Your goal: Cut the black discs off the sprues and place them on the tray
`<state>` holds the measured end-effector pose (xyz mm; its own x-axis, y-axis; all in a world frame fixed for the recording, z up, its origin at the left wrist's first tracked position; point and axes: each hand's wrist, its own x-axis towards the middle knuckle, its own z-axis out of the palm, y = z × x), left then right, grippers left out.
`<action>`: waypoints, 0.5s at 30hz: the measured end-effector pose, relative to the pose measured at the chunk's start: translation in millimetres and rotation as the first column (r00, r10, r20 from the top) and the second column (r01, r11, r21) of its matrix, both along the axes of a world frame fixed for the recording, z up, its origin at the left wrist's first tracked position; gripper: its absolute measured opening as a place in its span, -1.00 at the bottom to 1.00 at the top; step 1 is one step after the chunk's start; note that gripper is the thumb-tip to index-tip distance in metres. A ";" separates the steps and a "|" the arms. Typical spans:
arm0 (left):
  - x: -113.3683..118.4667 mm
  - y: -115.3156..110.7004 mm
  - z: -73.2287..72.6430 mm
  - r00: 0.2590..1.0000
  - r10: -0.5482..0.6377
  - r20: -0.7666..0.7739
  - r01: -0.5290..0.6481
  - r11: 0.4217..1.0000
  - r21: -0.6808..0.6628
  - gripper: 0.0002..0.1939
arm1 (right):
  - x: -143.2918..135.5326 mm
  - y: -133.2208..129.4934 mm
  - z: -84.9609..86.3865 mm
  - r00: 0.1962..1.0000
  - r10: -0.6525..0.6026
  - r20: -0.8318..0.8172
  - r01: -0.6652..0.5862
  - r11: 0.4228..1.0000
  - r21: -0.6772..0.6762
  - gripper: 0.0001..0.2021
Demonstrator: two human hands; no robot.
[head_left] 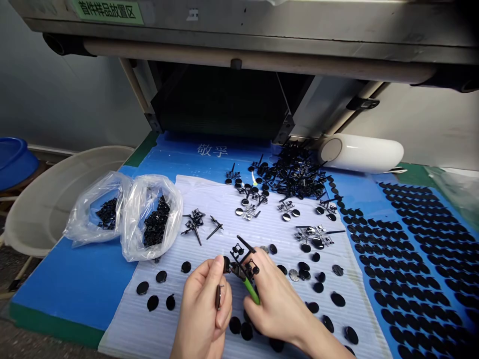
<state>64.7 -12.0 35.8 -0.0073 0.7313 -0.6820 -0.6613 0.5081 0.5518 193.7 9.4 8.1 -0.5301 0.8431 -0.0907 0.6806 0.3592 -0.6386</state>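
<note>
Blue sheeting point(71, 289) covered the table in front of us, with a thin white sheet point(149, 336) spread over it beneath both hands and a grey metal machine point(239, 30) standing beyond them. We had our left hand point(204, 309) closed narrowly, its thumb and forefinger pinching a glossy black disc point(226, 265), while a second disc point(218, 297) sat edge-on lower down against the same fingers. Our right hand point(275, 294) was curled round a green-handled tool point(251, 291), its tip by a branching black frame point(243, 259), just beside the pinched disc; the frame probably rested against the right forefinger, though the overlap made the exact grip hard to read. Left of our left hand we had a few loose discs point(160, 276) scattered on the white sheet, and past these stood two clear bags point(174, 214) of small black parts point(155, 224). Two smaller frame pieces point(193, 222) lay between the bags and our right hand. Beyond our right hand rose a tangled black pile point(299, 169), with a white cylinder point(368, 153) on its right. More discs point(338, 299) lay scattered to the right of that hand, and farther right we saw overlapping rows of discs point(400, 264) on the blue sheeting. Well to the left of our left hand was a pale basin point(33, 219).
</note>
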 end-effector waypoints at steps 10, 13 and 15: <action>-2.0 4.9 -4.5 1.000 0.020 0.010 -0.020 0.999 -0.028 -0.61 | 0.4 6.3 -8.6 0.990 0.048 0.132 -0.046 0.999 -0.021 -0.74; -4.6 7.9 -9.7 1.000 0.023 -0.009 -0.024 0.999 -0.033 -0.63 | -1.1 8.7 -12.9 0.981 0.069 0.183 -0.065 0.997 -0.030 -0.76; -6.7 10.9 -16.8 0.994 -0.014 -0.106 0.012 1.000 -0.017 -0.64 | -3.9 11.4 -15.8 0.970 0.079 0.231 -0.073 0.997 -0.035 -0.80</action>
<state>58.0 -1.1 19.0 -0.0706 0.7206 -0.6897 -0.5931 0.5256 0.6099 189.8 20.8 -7.7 -0.5545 0.7966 -0.2406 0.7826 0.4008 -0.4764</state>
